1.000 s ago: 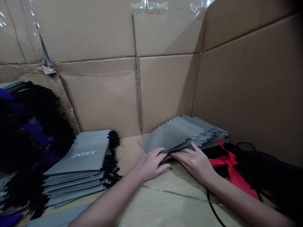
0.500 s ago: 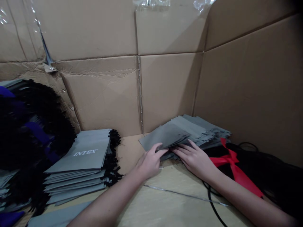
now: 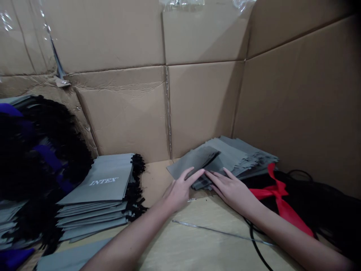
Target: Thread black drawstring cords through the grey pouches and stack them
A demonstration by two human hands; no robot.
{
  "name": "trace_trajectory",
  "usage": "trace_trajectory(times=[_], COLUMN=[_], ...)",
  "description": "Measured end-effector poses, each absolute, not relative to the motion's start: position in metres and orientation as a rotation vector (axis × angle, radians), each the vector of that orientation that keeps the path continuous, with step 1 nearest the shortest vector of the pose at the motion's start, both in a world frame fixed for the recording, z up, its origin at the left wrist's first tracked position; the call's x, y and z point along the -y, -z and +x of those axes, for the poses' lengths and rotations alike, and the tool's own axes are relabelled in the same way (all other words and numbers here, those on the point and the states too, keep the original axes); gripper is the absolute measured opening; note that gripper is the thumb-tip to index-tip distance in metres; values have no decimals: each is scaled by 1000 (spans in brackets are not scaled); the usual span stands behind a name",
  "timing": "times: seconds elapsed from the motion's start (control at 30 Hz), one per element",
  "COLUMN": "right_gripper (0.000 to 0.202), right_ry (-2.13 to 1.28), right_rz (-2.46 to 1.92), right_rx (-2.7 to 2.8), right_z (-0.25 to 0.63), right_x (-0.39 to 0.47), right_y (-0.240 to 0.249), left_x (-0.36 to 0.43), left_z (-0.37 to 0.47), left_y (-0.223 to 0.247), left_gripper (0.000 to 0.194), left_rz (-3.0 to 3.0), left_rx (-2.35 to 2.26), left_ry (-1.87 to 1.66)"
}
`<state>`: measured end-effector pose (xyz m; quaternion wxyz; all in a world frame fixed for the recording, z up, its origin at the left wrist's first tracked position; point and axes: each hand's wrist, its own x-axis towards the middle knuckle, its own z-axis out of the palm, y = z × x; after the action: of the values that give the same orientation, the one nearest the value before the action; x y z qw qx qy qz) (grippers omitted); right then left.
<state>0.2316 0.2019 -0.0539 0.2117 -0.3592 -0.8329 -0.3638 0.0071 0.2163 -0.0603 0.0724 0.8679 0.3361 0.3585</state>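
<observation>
A fanned pile of flat grey fabric pouches (image 3: 229, 153) lies against the cardboard at the back. My left hand (image 3: 180, 190) is closed at the near edge of the top pouch (image 3: 199, 160), thumb and forefinger on it. The pouch's right edge is bent up off the pile, leaving a dark gap. Beside it, my right hand (image 3: 229, 188) rests with fingers stretched out flat on the pile's near edge, its fingertips almost meeting the left forefinger.
At left stands a stack of grey pouches (image 3: 104, 192) with black cords and INTEX print. Behind it is a black cord bundle with blue ties (image 3: 50, 156). A red ribbon (image 3: 278, 192) binds black cords (image 3: 318, 203) at right. Cardboard walls (image 3: 203, 101) enclose the table (image 3: 180, 248).
The top pouch's right edge has lifted and folded leftward, uncovering more of the pouch beneath. My left forefinger has stretched out to the right; the right hand has barely moved.
</observation>
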Motion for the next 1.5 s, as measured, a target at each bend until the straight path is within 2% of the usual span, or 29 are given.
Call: trace_trajectory(times=[0.13,0.27,0.4,0.53,0.6,0.77,0.93,1.0,1.13,1.17,1.23,1.37,1.5], right_gripper=[34,25,27,29,28,25,17,20,23,22,21,20,19], right_ry=[953,964,1034,1066,1044,931,994,1044,1024,1017,1009,987,947], right_rz=[-918,-887,-766,-963,-1005,-958,-885,-845,-1077,-1103,-1099,-1023,-936], right_rx=[2227,2045,2173,2328,2297,2161,2010,2086,2214,2222,2263,2286,2099], right_z=[232,233,232,229,228,229,227,225,223,224,225,227,221], right_x=[-195,-189,-194,-203,-205,-199,-191,-192,-199,-200,-202,-199,-190], right_y=[50,45,46,51,53,51,45,46,51,52,53,50,42], left_x=[-212,-214,-218,-221,-220,-216,-216,-217,-215,-213,-210,-206,-209], left_z=[10,10,8,6,7,12,11,9,6,6,6,10,12], left_y=[60,60,62,67,67,65,64,64,60,58,57,56,60], left_gripper=[37,40,37,56,60,39,30,36,67,70,64,37,43], left_rz=[2676,2640,2454,2497,2571,2695,2607,2544,2568,2603,2695,2813,2797], left_rx=[-1058,-1068,-1147,-1100,-1070,-953,-1041,-1085,-1068,-1061,-1020,-950,-957], left_ry=[-935,-976,-1139,-1153,-1090,-1053,-1095,-1119,-1091,-1065,-991,-943,-1010])
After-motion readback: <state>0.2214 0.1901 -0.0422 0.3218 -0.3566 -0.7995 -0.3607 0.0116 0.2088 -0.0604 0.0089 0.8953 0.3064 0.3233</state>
